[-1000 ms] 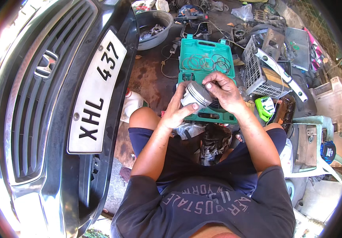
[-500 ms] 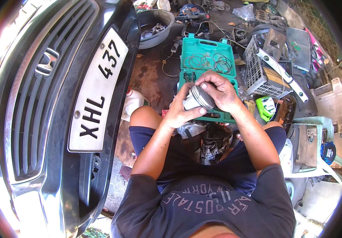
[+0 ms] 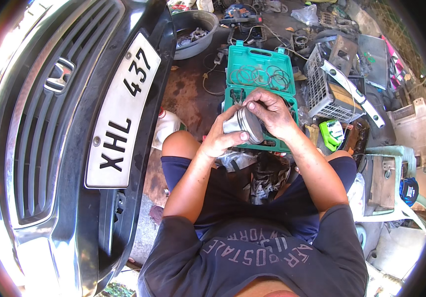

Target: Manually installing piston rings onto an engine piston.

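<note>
I hold a silver piston (image 3: 240, 129) with ring grooves at its upper end, tilted toward the right. My left hand (image 3: 219, 136) grips it from the left, thumb across its lower side. At the piston's upper edge, the fingers of my right hand (image 3: 269, 113) are pinched on the grooved rim; whether a loose ring is between them I cannot tell. Behind and beneath both hands lies an open teal plastic case (image 3: 257, 62), with several thin metal rings (image 3: 265, 76) in its lid and dark items in its lower half, partly hidden by my hands.
A black car front (image 3: 64, 148) fills the left. Around the case are a grey basin (image 3: 195, 44), white jug (image 3: 166, 126), grey crate (image 3: 326, 109) with a long white-and-black bar (image 3: 361, 99), small green box (image 3: 331, 138), pale green chair (image 3: 391, 151), cords and scattered metal parts.
The piston and my left hand have shifted slightly, with the piston's top turning a little. My right hand's fingers have moved in over its upper rim.
</note>
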### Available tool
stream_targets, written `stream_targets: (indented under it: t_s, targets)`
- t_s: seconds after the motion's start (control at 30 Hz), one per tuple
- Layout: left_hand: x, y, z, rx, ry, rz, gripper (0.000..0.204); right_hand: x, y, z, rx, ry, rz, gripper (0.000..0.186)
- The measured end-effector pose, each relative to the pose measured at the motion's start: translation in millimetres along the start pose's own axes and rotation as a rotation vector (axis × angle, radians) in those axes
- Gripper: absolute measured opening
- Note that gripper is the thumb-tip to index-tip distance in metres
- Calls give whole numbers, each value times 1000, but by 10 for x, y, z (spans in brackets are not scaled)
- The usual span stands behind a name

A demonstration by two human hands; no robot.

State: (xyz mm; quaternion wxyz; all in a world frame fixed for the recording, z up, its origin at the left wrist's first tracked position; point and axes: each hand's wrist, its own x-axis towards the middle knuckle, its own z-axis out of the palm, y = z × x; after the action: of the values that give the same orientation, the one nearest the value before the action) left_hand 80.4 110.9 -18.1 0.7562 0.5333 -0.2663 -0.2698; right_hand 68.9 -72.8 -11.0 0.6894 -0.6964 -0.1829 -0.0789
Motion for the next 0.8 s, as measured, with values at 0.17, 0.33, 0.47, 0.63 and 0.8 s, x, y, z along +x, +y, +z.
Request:
stream_targets:
  t_s: [0.17,0.33,0.47,0.63,0.8]
  targets:
    - [-18,13,-20,-61,-62,-76,77,-33,18,5,143,-14,63,8]
    - [-2,-66,81,-221,18,-26,85,-29,68,-62,443,-96,233,13]
    - [-38,-99,23,-421,9,-87,82,-60,29,-72,589,-106,283,17]
    - [-55,-107,64,-532,36,-124,79,-112,88,-98,685,-104,310,26]
    - [-46,-147,25,-566,11,-150,75,-133,100,-114,695,-93,324,31]
